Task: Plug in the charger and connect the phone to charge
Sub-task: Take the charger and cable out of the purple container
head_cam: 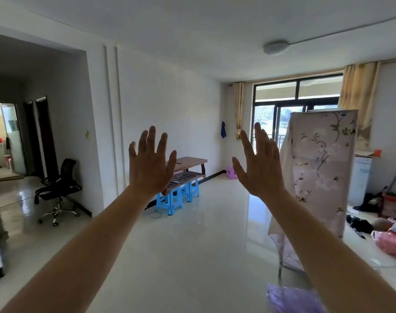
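The floor (192,233) is glossy pale tile, mirroring the window light. The bench (188,163) is dark, smooth wood; the stools (169,202) beneath look like blue plastic. The wardrobe cover (319,168) is matt floral cloth. The office chair (59,188) has a chromed metal base.

A glossy pale tiled floor (192,245) carries the room's things. A wooden desk (188,162) stands against the wall with a small dark object (179,163) on its top and a slatted shelf (185,177) below. Blue stools (169,201) stand under it. A black office chair (58,188) stands on the left; bags and clothes (382,227) lie on the right.
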Tool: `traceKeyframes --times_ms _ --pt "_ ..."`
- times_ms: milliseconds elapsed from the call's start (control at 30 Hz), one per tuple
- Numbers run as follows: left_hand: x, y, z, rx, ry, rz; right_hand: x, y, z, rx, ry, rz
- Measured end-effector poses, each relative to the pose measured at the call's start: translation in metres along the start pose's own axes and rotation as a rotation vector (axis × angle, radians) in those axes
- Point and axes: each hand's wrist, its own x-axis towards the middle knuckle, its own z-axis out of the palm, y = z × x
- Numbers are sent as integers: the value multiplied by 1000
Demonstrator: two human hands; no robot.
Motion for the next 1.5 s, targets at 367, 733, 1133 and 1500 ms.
traceKeyframes --times_ms 367,733,1133,1500 --pt "96 -123 189 8 -33 -6 83 -15 254 -28 -152 -63" --pt "209 -122 466 -43 -235 20 144 76 486 0 -167 43" --pt "388 -125 761 64 -348 97 279 198 812 16 -332 132" --pt "528 -200 1025 53 -299 36 416 260 1122 -25 -397 -32"
